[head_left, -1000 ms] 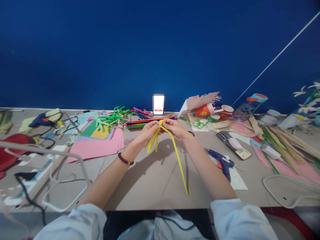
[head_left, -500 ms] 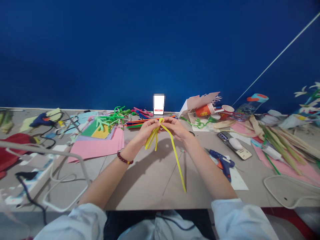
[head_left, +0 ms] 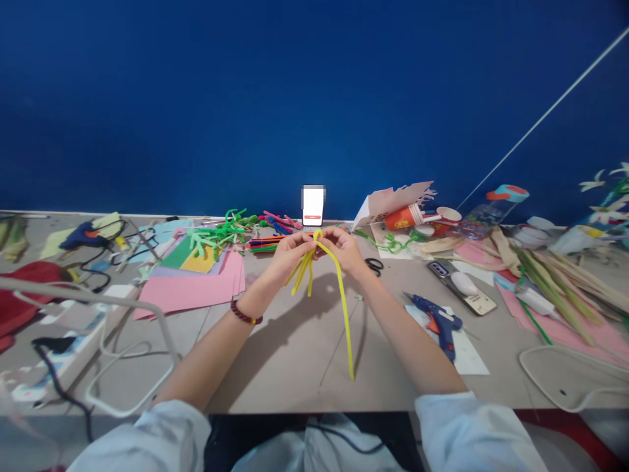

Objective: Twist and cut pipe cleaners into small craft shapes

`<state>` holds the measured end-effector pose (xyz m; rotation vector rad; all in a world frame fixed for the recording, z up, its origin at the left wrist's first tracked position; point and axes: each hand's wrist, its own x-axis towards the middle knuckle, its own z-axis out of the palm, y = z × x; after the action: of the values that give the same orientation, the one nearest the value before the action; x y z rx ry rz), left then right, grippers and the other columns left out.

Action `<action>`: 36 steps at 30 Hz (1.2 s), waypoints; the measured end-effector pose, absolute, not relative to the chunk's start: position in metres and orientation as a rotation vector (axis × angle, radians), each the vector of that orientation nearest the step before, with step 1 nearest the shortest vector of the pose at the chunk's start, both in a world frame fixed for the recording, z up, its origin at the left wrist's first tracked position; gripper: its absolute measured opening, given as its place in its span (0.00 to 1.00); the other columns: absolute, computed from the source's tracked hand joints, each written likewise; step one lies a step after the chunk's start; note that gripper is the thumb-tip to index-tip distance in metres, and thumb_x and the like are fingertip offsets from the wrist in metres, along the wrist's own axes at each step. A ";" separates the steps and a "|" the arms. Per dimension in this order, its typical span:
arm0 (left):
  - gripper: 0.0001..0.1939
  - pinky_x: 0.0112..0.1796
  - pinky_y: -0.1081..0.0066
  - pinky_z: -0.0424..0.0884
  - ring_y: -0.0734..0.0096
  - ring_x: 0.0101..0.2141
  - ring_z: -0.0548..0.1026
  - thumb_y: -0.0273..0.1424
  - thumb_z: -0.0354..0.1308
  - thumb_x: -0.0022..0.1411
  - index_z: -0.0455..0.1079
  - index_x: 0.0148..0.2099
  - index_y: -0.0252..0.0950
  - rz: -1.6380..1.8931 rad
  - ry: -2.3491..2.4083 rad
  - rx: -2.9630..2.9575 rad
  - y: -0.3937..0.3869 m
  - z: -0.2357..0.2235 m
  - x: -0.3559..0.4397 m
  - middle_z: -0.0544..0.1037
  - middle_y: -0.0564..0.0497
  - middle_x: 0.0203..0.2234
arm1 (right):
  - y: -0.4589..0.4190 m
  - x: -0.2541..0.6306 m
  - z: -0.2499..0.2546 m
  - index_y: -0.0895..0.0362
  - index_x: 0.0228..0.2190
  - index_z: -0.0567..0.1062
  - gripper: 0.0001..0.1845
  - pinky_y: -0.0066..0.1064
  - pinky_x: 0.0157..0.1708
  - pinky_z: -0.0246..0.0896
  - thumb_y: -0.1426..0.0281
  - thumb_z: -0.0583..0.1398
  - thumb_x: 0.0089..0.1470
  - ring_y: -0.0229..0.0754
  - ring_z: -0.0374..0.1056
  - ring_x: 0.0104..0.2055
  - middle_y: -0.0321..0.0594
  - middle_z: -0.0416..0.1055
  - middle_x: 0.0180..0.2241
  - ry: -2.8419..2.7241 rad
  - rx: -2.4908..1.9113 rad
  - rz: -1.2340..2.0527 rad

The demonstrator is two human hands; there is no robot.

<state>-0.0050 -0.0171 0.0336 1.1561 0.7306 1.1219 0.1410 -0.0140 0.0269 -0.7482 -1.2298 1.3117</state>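
Observation:
Both hands meet above the middle of the table. My left hand [head_left: 290,256] is closed, its fingertips pinching a bunch of yellow pipe cleaners [head_left: 309,272] near the top. Several short ends of the bunch hang below that hand. My right hand [head_left: 343,250] is closed too, pinching the same bunch where a small loop shows at the top. One long yellow pipe cleaner [head_left: 344,314] hangs down from between the fingers toward the table. The fingertips partly hide how the strands join. Black scissors [head_left: 374,266] lie beside my right wrist.
A phone [head_left: 313,205] stands against the blue wall. Pink paper [head_left: 187,292] and green pipe-cleaner pieces [head_left: 226,229] lie left. On the right are a blue glue gun [head_left: 439,321], another phone [head_left: 479,298] and paper cups [head_left: 405,216]. A power strip [head_left: 69,354] with cables lies far left.
The lower end of the long yellow pipe cleaner has swung to the left. My right hand has shifted slightly, showing more of the scissors. Both hands still pinch the bunch.

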 end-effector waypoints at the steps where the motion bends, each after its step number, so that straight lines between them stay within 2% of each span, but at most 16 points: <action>1: 0.13 0.27 0.74 0.67 0.77 0.21 0.71 0.34 0.65 0.47 0.64 0.26 0.34 1.120 0.730 1.166 -0.017 0.034 -0.005 0.71 0.55 0.19 | -0.014 0.142 0.027 0.55 0.25 0.70 0.18 0.35 0.29 0.68 0.58 0.69 0.37 0.37 0.68 0.25 0.33 0.71 0.27 -1.228 -0.746 1.331; 4: 0.13 0.28 0.73 0.67 0.77 0.22 0.71 0.35 0.66 0.47 0.64 0.27 0.34 1.101 0.736 1.202 -0.019 0.034 -0.003 0.72 0.55 0.20 | -0.013 0.149 0.028 0.56 0.25 0.71 0.15 0.34 0.30 0.67 0.61 0.68 0.38 0.37 0.67 0.26 0.34 0.72 0.27 -1.191 -0.732 1.456; 8: 0.14 0.28 0.74 0.67 0.78 0.21 0.71 0.35 0.66 0.46 0.64 0.28 0.34 1.100 0.694 1.241 -0.020 0.034 -0.002 0.72 0.55 0.21 | -0.014 0.156 0.030 0.56 0.25 0.71 0.11 0.33 0.30 0.65 0.62 0.64 0.44 0.39 0.66 0.28 0.37 0.72 0.26 -1.164 -0.684 1.597; 15: 0.14 0.28 0.75 0.67 0.78 0.22 0.71 0.35 0.66 0.48 0.65 0.29 0.34 1.111 0.648 1.273 -0.022 0.036 -0.002 0.72 0.55 0.20 | -0.019 0.152 0.035 0.56 0.23 0.69 0.07 0.29 0.26 0.61 0.67 0.63 0.43 0.37 0.64 0.26 0.34 0.69 0.23 -1.110 -0.645 1.601; 20: 0.14 0.28 0.75 0.66 0.79 0.22 0.70 0.36 0.66 0.48 0.65 0.29 0.34 1.145 0.697 1.268 -0.023 0.036 -0.001 0.72 0.56 0.20 | -0.013 0.155 0.031 0.56 0.23 0.71 0.05 0.30 0.31 0.62 0.69 0.63 0.43 0.36 0.65 0.27 0.33 0.70 0.24 -1.017 -0.669 1.599; 24: 0.14 0.27 0.75 0.66 0.78 0.22 0.70 0.36 0.66 0.48 0.66 0.28 0.34 1.146 0.730 1.254 -0.024 0.037 0.000 0.73 0.54 0.22 | -0.010 0.160 0.031 0.57 0.26 0.74 0.07 0.30 0.32 0.62 0.67 0.64 0.43 0.36 0.66 0.27 0.34 0.72 0.25 -1.057 -0.696 1.619; 28: 0.14 0.27 0.75 0.65 0.78 0.22 0.70 0.36 0.66 0.48 0.65 0.27 0.33 1.125 0.734 1.213 -0.023 0.036 -0.001 0.73 0.54 0.20 | -0.015 0.160 0.035 0.57 0.28 0.75 0.11 0.31 0.33 0.62 0.64 0.67 0.42 0.36 0.66 0.26 0.34 0.72 0.25 -1.159 -0.681 1.673; 36: 0.15 0.26 0.76 0.64 0.78 0.21 0.70 0.36 0.68 0.45 0.66 0.27 0.33 1.108 0.706 1.117 -0.021 0.034 0.000 0.72 0.55 0.18 | -0.015 0.154 0.031 0.57 0.25 0.75 0.16 0.33 0.34 0.65 0.59 0.70 0.38 0.36 0.66 0.26 0.35 0.71 0.24 -1.164 -0.645 1.696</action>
<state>-0.0003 -0.0211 0.0339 1.1167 0.7055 1.1083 0.1540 -0.0151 0.0311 -0.6445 -1.1637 1.6961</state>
